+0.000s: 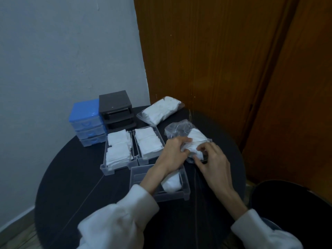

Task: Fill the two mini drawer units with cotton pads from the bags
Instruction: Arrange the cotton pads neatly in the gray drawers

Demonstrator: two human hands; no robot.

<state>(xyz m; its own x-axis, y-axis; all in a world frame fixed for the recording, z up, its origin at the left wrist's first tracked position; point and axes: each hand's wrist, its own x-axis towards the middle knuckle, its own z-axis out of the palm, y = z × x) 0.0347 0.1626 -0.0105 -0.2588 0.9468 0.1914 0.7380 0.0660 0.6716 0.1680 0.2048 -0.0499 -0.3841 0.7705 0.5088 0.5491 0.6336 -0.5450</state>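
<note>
Nearest us are our two white sleeves; beyond them our left hand and right hand meet on the half-empty bag of cotton pads on the dark round table; the left fingers curl over a clump of pads at the bag's mouth, and the right fingers pinch the same clump together with the film, though in this dim view we cannot tell pad from plastic at the fingertips.

The risks, as we judge them: the pads are loose and light, so a pull with too few gripped could fan the stack and scatter pieces beside our knuckles; the slack film could snag and drag the bag along; and our left wrist lies over the clear drawer just behind the fingers, which holds only a small heap, so a careless sweep could knock it askew.

The bag's long axis runs from its crumpled, empty end beyond our fingertips back toward our right palm, mouth pointing at us; the two filled drawers sit just left of the left fingers, long axes running away from us; the full bag lies well beyond the fingertips, and the blue unit and black unit stand farther left of them.
</note>
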